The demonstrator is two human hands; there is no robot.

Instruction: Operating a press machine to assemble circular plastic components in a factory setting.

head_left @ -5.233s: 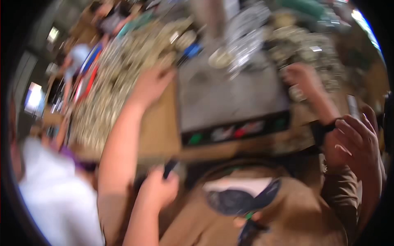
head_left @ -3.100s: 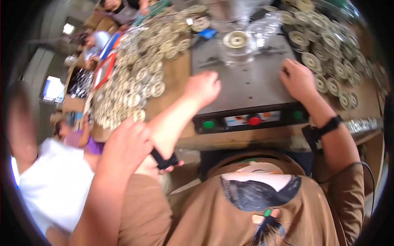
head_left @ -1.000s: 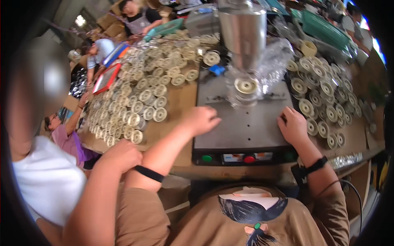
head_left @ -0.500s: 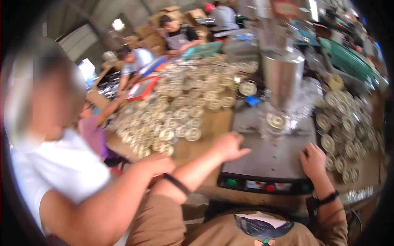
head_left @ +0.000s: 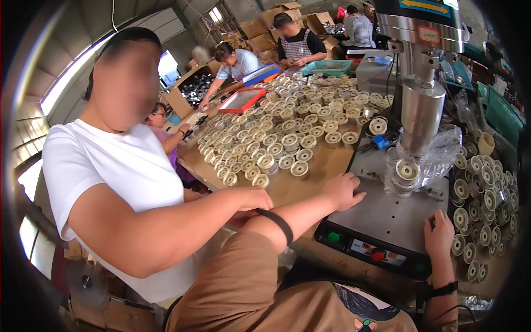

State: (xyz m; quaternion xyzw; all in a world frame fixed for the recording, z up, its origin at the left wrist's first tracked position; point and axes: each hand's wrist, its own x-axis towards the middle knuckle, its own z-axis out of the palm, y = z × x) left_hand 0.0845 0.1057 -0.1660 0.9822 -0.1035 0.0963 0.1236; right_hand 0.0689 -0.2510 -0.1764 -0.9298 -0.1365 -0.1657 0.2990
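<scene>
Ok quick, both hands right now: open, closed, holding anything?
Left hand: open, flat on the grey machine plate, holding nothing.
Right hand: open, resting on the plate's right edge, holding nothing.

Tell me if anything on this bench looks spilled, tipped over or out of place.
Nothing stands out. The round spools stand upright in rows, one sits under the metal press, and the left hand and right hand rest flat on the machine's gray plate.

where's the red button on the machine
In the head view, the red button sits on the machine's front panel, lower right, between the green button on its left and the right hand just above-right.
</scene>
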